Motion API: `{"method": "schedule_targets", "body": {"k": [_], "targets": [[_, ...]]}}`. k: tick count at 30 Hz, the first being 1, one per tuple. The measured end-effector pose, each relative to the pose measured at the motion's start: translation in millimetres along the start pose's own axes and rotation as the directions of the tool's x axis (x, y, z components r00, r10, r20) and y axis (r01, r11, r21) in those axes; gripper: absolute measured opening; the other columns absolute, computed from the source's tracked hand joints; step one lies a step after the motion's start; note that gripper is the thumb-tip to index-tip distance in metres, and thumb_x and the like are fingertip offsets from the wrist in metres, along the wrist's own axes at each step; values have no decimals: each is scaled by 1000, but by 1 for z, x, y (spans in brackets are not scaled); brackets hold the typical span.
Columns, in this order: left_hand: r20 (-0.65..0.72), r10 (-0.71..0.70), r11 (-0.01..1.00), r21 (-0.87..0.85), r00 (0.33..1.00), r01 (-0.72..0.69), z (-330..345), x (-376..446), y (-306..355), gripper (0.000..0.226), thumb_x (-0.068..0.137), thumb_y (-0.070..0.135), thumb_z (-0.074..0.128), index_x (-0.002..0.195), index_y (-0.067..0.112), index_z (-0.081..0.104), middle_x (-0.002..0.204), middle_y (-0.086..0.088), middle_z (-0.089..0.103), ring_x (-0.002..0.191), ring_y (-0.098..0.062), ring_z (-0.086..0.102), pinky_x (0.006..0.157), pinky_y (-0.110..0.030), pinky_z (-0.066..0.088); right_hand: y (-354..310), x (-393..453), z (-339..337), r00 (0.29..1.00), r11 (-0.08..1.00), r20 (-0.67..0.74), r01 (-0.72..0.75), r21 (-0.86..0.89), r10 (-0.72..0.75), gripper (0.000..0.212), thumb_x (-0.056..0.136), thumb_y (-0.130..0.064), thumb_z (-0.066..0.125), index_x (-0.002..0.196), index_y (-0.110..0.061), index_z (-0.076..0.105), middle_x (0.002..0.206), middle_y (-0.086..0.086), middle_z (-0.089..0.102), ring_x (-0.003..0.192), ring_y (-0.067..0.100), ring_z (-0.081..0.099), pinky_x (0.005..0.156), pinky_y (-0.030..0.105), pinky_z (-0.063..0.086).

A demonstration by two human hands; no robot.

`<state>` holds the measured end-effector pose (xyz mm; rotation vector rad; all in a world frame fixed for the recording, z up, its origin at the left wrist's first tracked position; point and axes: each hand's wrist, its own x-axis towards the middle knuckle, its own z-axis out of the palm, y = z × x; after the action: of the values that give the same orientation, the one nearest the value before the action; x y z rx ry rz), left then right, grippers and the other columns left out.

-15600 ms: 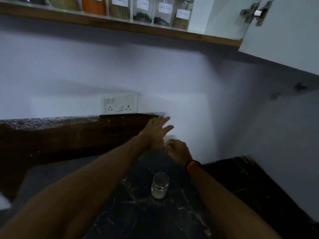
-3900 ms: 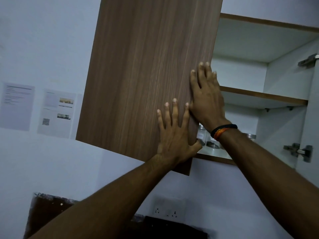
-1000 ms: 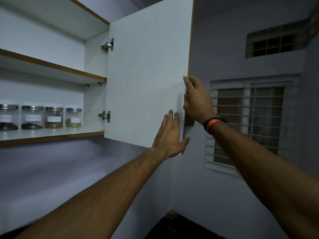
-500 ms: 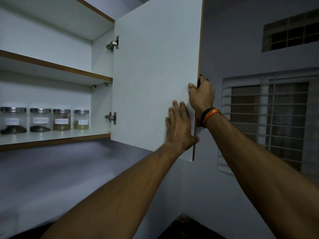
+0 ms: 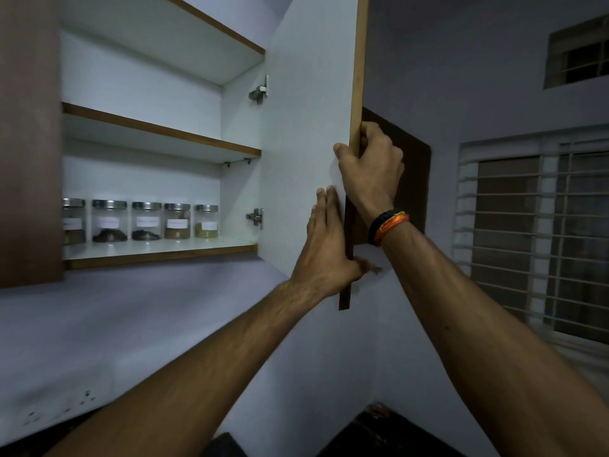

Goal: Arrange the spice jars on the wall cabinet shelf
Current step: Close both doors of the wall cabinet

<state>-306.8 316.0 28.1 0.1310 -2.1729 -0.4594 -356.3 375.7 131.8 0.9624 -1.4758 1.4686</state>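
The right cabinet door (image 5: 306, 133) is held at its free edge by both hands. The right hand (image 5: 372, 173) is wrapped around the edge: the thumb is pressed on the white inner face and the other fingers (image 5: 379, 133) are curled behind, on the wooden outer face, so the panel is pinched between them. The left hand (image 5: 324, 245) is laid flat on the inner face just below, with its fingers (image 5: 324, 199) pressed together and pointing up, and nothing is gripped by it.

The spice jars (image 5: 145, 221) are seen standing in one row on the lowest shelf (image 5: 158, 253) of the wall cabinet, upright, close beside each other, with metal lids and white labels turned to the front. One jar at the left end is partly hidden by the left door (image 5: 29, 140).

The step in hand is judged to be the closing of this door, since the jars appear already arranged. For a good closing, the panel should be swung slowly on its hinges (image 5: 255, 217) and guided by the right hand. The left hand lies between the panel and the cabinet, so it should be moved away, and the right thumb slipped off the inner face, before the gap is narrow. Otherwise fingers may be trapped. A hard slam should be avoided, because the glass jars could be shaken out of line.
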Motion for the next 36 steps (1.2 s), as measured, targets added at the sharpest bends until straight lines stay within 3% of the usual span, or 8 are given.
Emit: {"method": "schedule_targets", "body": {"k": [5, 11, 15, 19, 21, 24, 28, 36], "targets": [[-4, -26, 999, -46, 1000, 26, -50, -25, -12, 126, 71, 9, 82, 159, 15, -8, 166, -10, 14, 149, -27, 28, 114, -46, 40, -39, -26, 25, 996, 995, -9, 89, 39, -89, 34, 96, -26, 63, 128, -14, 62, 107, -2, 69, 92, 11, 66, 88, 33, 58], [-49, -46, 997, -72, 998, 42, -95, -55, -33, 107, 77, 0, 75, 158, 13, 7, 144, -11, 49, 119, -23, 61, 92, -36, 58, -65, -57, 58, 993, 990, 14, 111, 82, -113, 59, 96, -36, 61, 150, -14, 49, 110, 3, 68, 92, 6, 58, 87, 25, 51], [-110, -42, 997, -62, 993, 35, -121, -69, -54, 95, 80, -4, 69, 156, 12, 14, 127, 3, 53, 90, 5, 59, 71, -2, 48, -78, -78, 84, 985, 968, 106, 109, 225, -136, 66, 97, -39, 62, 155, -14, 41, 131, 3, 66, 112, 12, 64, 100, 34, 53], [-95, -61, 998, 2, 994, 61, -154, -82, -79, 95, 86, -1, 64, 159, 13, 6, 149, -5, 44, 123, -10, 54, 84, 3, 42, -97, -91, 119, 968, 933, 201, 70, 352, -149, 73, 99, -42, 61, 159, -14, 30, 160, 7, 41, 147, 19, 41, 120, 37, 36], [-95, -78, 996, 30, 992, 81, -169, -88, -91, 93, 89, -1, 61, 159, 16, 3, 157, -5, 35, 135, -11, 43, 94, 0, 39, -108, -94, 136, 958, 914, 231, 64, 400, -169, 77, 99, -41, 61, 161, -13, 24, 166, 8, 28, 153, 20, 28, 124, 35, 28], [-95, -145, 988, 47, 985, 150, -190, -95, -109, 91, 91, -4, 56, 159, 21, 0, 160, -4, 29, 139, -10, 35, 109, -23, 38, -122, -97, 162, 941, 903, 272, 68, 425, -199, 79, 100, -42, 59, 162, -16, 17, 170, 8, 17, 157, 23, 18, 126, 45, 24], [-138, -223, 957, 158, 965, 243, -212, -101, -135, 89, 93, -1, 56, 159, 24, 2, 160, -4, 30, 141, -20, 38, 107, -30, 38, -132, -102, 194, 917, 899, 312, 100, 427, -250, 77, 101, -41, 56, 163, -21, 14, 171, 9, 9, 158, 27, 10, 125, 55, 20], [-208, -245, 888, 345, 947, 305, -239, -111, -176, 85, 87, -6, 60, 157, 18, 17, 146, -6, 44, 132, -24, 48, 108, -41, 47, -140, -114, 255, 877, 896, 327, 214, 388, -351, 76, 97, -39, 55, 162, -23, 20, 170, 12, 11, 157, 31, 10, 124, 57, 18]]}}
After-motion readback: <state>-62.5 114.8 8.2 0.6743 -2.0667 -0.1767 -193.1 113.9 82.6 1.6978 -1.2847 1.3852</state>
